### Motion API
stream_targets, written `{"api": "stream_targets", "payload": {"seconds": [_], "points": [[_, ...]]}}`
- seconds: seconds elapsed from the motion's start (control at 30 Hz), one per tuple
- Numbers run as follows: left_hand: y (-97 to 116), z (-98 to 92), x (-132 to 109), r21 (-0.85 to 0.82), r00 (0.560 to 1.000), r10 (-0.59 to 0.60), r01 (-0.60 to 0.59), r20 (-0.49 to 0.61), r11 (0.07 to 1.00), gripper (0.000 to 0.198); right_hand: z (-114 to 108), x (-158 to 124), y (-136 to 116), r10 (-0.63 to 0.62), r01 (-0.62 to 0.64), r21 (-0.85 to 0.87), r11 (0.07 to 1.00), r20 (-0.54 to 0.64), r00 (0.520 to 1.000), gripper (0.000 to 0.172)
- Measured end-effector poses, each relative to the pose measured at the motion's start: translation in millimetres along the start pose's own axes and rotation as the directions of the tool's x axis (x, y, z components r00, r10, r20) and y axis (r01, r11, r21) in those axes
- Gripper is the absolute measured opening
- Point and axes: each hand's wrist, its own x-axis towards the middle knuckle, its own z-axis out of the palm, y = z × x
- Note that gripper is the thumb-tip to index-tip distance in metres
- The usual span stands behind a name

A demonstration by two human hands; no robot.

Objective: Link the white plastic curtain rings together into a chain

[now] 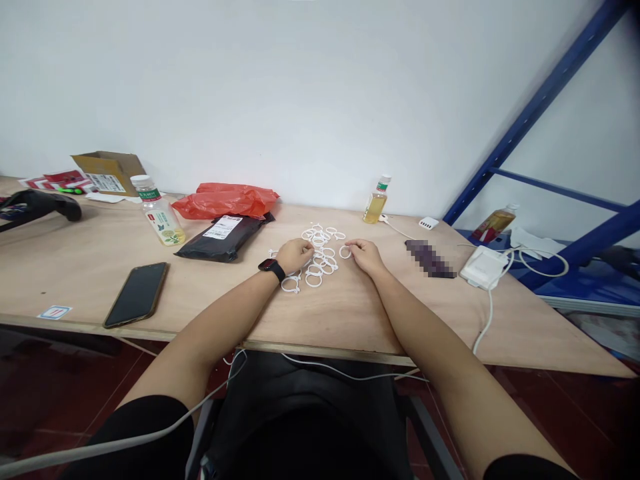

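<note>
A pile of several white plastic rings (320,257) lies on the wooden table (350,313), straight ahead of me. My left hand (294,255), with a black watch on the wrist, rests curled on the left side of the pile, fingers closed among the rings. My right hand (364,255) sits at the pile's right side and pinches a single white ring (345,252) between fingertips.
On the left lie a dark phone (136,294), a black parcel bag (223,238), a red plastic bag (227,199), a drink bottle (159,211) and a cardboard box (110,171). On the right stand a yellow bottle (376,200), a white charger (483,267) with cable, and a blue rack (550,180).
</note>
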Motion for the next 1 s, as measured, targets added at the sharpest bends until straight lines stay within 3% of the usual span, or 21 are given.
{"api": "stream_targets", "payload": {"seconds": [0.13,0.43,1.0], "points": [[-1.5,1.7,0.7,-0.007,1.0,0.011,-0.011,0.013,1.0,0.023,-2.1,0.0,-2.2,-0.023,0.022,-0.043,0.999,-0.009,1.0,0.032],[-1.6,2.1,0.9,-0.015,1.0,0.025,-0.025,0.019,1.0,0.023,2.2,-0.6,-5.6,-0.136,0.146,-0.11,0.983,0.101,0.986,0.039],[-1.9,2.8,0.9,-0.023,0.998,0.056,-0.056,0.022,0.998,0.022,3.1,-2.6,-8.4,-0.146,0.167,-0.139,0.976,0.149,0.978,0.039]]}}
